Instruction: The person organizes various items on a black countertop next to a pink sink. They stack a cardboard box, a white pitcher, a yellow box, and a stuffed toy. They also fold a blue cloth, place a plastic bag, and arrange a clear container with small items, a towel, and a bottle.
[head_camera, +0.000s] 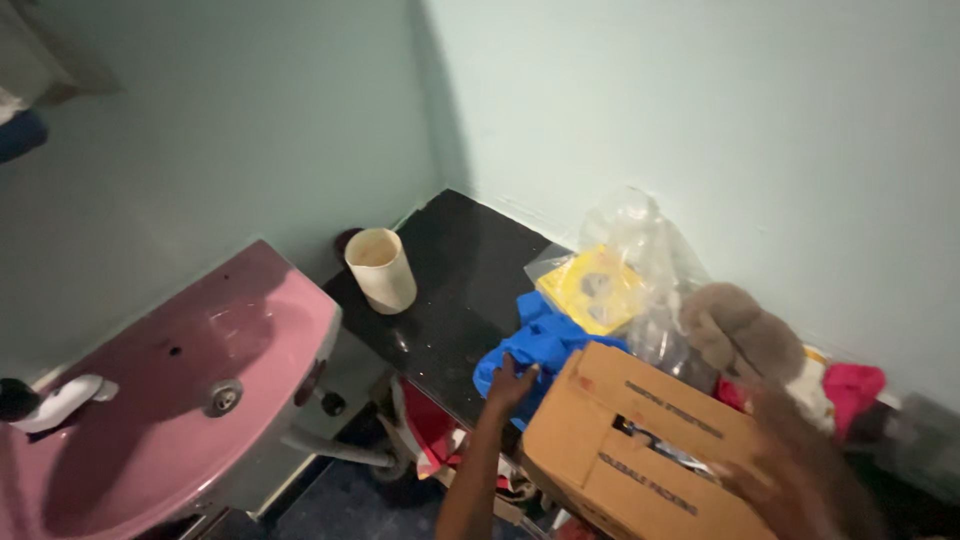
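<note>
The blue cloth (540, 345) is touched by the left hand (510, 385), fingers spread; the cardboard box (630, 440) beside it is gripped by the blurry right hand (800, 475).

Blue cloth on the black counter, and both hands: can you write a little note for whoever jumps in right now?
Left hand: fingers resting on the blue cloth at the front edge of the black counter; no closed grip on it is visible.
Right hand: blurred, lying on the cardboard box; grip unclear.
The box sits tilted at the counter's front edge, right beside the cloth.
Behind them: a clear plastic bag with a yellow packet and a pile of soft things.
A cream cup stands upright near the pink sink.
Done: cloth and box both reached. Left: neither is lifted yet.
</note>
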